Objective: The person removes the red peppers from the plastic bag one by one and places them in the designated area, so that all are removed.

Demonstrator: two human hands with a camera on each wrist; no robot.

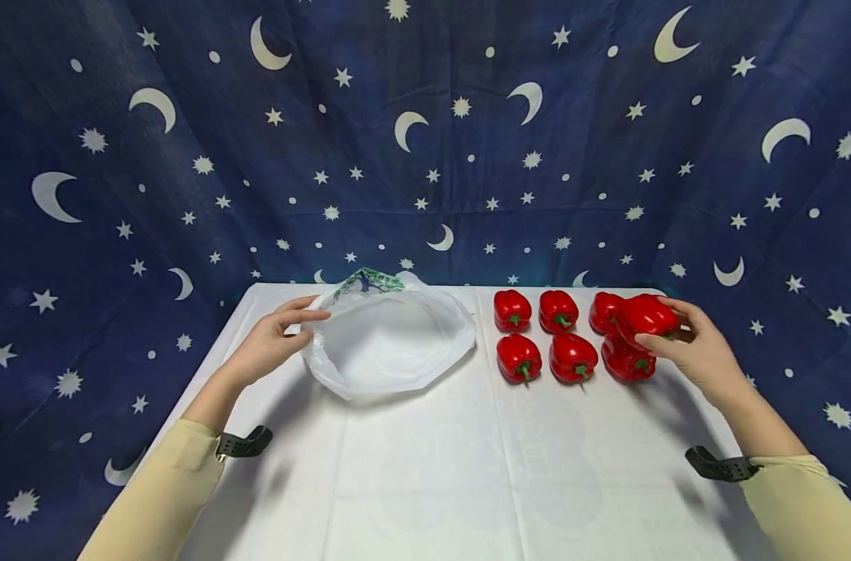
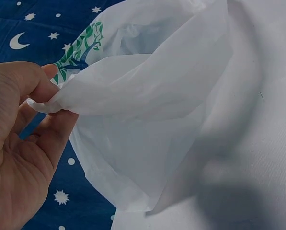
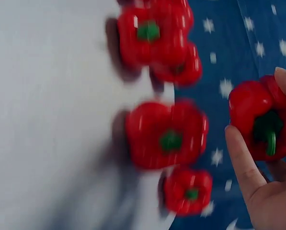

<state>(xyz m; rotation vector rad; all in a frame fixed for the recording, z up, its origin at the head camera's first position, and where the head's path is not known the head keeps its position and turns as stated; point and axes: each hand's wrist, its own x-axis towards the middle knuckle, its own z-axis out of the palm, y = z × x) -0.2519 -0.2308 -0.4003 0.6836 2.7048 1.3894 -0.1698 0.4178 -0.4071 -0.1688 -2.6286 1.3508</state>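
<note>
My left hand [image 1: 267, 347] pinches the left edge of a white plastic bag [image 1: 390, 383] between thumb and fingers. The bag's mouth gapes upward, and a green tree print shows at its far side; in the left wrist view the folded rim of the bag [image 2: 128, 91] is caught in the fingertips. On the right, my right hand [image 1: 706, 358] grips a red bell pepper [image 1: 646, 314] with a green stem, raised over the rightmost peppers on the table. The right wrist view shows this held pepper [image 3: 250, 112] between thumb and fingers, stem toward the camera.
Several more red bell peppers [image 1: 573, 358] stand in two rows on the right half of the white-covered table [image 1: 425, 467]. The held one partly hides the two at the right end. A dark blue curtain [image 1: 369, 195] with moons and stars hangs behind and at both sides.
</note>
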